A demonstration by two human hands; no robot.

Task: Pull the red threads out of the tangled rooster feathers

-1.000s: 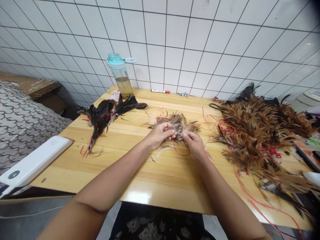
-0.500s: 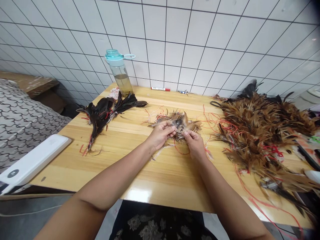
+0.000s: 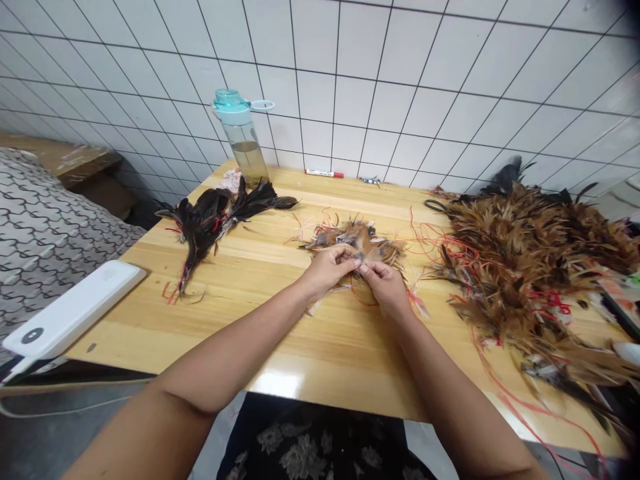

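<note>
A small heap of brown and grey feathers (image 3: 373, 243) lies on the wooden table, with bits of red thread around it. Over its near edge, my left hand (image 3: 333, 267) pinches with thumb and forefinger at a small feather. My right hand (image 3: 384, 283) pinches close beside it, the fingertips of both hands almost touching. What sits between the right fingertips is too small to make out clearly. A large mass of brown feathers (image 3: 505, 247), tied in places with red string (image 3: 550, 303), spreads over the table's right side.
Black feather bundles (image 3: 203, 223) lie at the left. A water bottle (image 3: 245, 143) with a teal lid stands at the back, near a red-capped marker (image 3: 324, 173). A white oblong device (image 3: 75, 307) rests at the left edge. White tiled wall (image 3: 320, 80) rises behind the table.
My hands have drawn together, the fingertips now nearly meeting in front of the feather heap. The view has shifted slightly.
</note>
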